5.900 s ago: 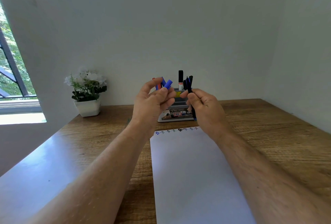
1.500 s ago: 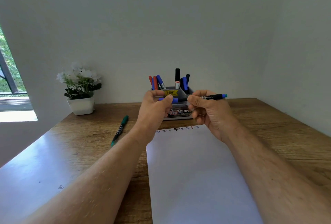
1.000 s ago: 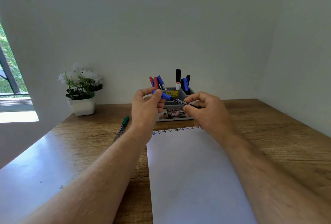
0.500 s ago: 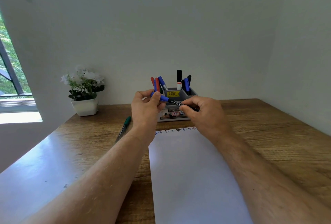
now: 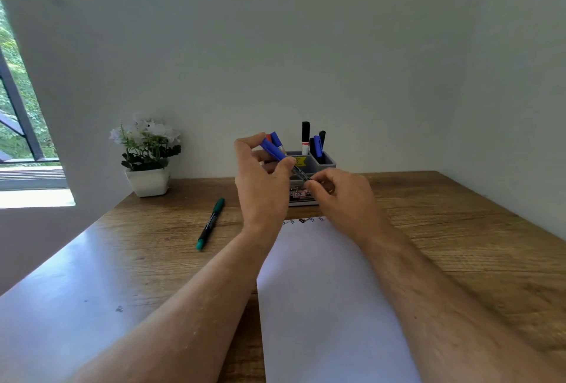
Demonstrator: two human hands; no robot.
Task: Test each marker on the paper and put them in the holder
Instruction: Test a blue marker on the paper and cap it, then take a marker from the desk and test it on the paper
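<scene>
A blue-capped marker [image 5: 277, 153] with a black barrel slants between both hands in front of the grey holder [image 5: 324, 162]. My left hand [image 5: 262, 177] pinches its blue cap end, raised up-left. My right hand [image 5: 343, 199] grips the black barrel lower right. Whether the cap is seated on the barrel I cannot tell. The holder contains several red, blue and black markers. A white paper sheet [image 5: 321, 290] lies under my forearms, with small test marks [image 5: 303, 221] along its far edge. A green marker [image 5: 211, 223] lies on the table left of the paper.
A white pot of white flowers [image 5: 147, 156] stands at the back left by the wall. The wooden table [image 5: 459, 229] extends to walls at the back and right. A window opening is at the far left.
The marker went from level to slanted: my left hand lifted the blue cap end up and left, while my right hand slid lower along the barrel.
</scene>
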